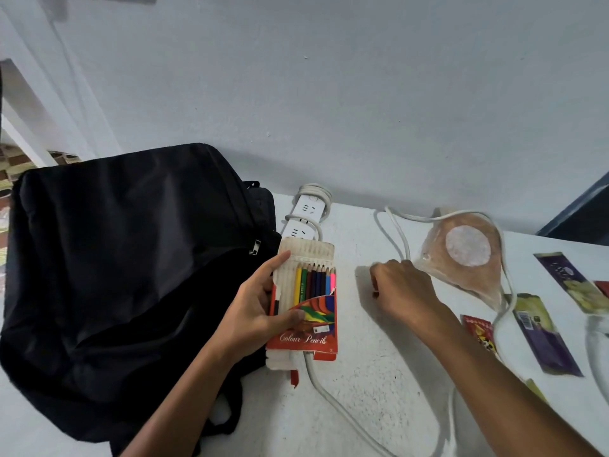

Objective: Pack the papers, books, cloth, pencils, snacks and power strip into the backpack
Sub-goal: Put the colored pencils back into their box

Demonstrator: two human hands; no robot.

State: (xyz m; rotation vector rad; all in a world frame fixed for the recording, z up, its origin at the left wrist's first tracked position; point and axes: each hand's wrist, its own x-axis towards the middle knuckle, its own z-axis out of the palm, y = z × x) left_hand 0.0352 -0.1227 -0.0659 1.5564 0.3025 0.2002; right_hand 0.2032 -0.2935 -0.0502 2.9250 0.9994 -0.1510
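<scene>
1. One black backpack lies flat on the worktop, left side; contents not visible.
2. Power strip with its cord, unpacked, just behind the pencils.
3. Snacks, several packets, lie unpacked at right.
4. Left hand grips the open pencil box beside the backpack.
5. Right hand pinches a small item on the worktop, likely a loose pencil.

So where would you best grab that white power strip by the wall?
Probably the power strip across its long narrow body, coming from above and from its right side. It lies flat, the backpack crowds its left, and the pencil box covers its near end.
</scene>
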